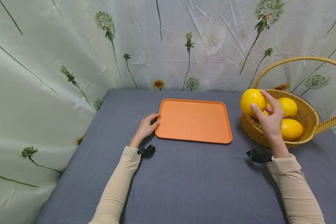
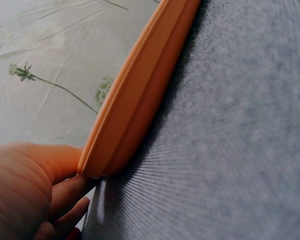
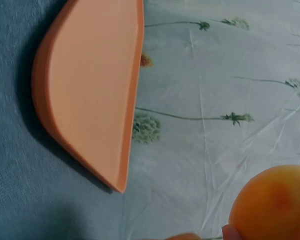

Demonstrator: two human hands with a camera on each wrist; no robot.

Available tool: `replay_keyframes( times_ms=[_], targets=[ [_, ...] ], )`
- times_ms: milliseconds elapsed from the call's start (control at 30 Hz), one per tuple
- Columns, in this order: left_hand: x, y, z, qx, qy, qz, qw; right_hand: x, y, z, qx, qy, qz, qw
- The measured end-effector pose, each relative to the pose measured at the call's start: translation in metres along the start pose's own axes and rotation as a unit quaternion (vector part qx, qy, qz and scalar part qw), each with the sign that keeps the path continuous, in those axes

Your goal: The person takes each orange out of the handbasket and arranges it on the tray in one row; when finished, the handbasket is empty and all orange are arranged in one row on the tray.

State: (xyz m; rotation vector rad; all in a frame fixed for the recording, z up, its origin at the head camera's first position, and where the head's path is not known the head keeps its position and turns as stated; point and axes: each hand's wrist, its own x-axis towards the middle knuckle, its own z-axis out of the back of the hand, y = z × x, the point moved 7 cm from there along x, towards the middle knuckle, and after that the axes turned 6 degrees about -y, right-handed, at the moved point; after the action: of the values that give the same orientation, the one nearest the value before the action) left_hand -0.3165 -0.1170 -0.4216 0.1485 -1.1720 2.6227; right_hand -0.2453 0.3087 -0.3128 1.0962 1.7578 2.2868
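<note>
- Head view: the tray (image 1: 194,121) lay flat on the surface (image 1: 190,180), between the two hands, its long axis running left to right; the curtain (image 1: 145,46) hung beyond its far edge.
- The left hand (image 1: 147,126) was the nearer one, at the tray's left short edge, thumb and fingers a little apart, their tips touching the rim and gripping nothing that could be made out.
- The right hand (image 1: 273,119), well apart from the tray on its right, held a yellow fruit (image 1: 252,100) between thumb and fingers.
- The main relation: the fruit was off the tray's right end, level with its far half and seen over the basket's tray-side rim, so the tray lay leftward from the right hand, its long axis pointing roughly that way.
- The basket (image 1: 252,132) stood to the tray's right, with other fruits (image 1: 291,129) inside.
- Left wrist view: the tray's outer wall showed close up, the left hand's digits meeting its end; how far they reached underneath could not be told.
- Right wrist view: the tray's right end showed apart from the fruit, which was cut by the frame, a fingertip against it; most of the right hand was out of sight.
</note>
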Motion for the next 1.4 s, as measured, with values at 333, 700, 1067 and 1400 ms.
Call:
replay_keyframes(
  times_ms=[333, 700, 1067, 1400],
  targets=[
    [-0.001, 0.000, 0.000, 0.000, -0.003, -0.003, 1.0000, -0.009, 0.002, -0.028, -0.010, 0.044, 0.005, 0.999],
    [-0.001, 0.003, -0.001, -0.001, -0.006, 0.005, 1.0000, -0.012, 0.001, -0.056, 0.038, 0.060, -0.016, 0.997],
    [0.000, 0.003, -0.001, 0.002, -0.006, 0.009, 0.9999, -0.013, -0.006, -0.087, 0.145, 0.091, -0.082, 0.982],
    [0.001, 0.003, -0.001, 0.001, -0.005, 0.010, 0.9999, -0.015, -0.009, -0.112, 0.160, 0.133, -0.136, 0.968]
  ],
)
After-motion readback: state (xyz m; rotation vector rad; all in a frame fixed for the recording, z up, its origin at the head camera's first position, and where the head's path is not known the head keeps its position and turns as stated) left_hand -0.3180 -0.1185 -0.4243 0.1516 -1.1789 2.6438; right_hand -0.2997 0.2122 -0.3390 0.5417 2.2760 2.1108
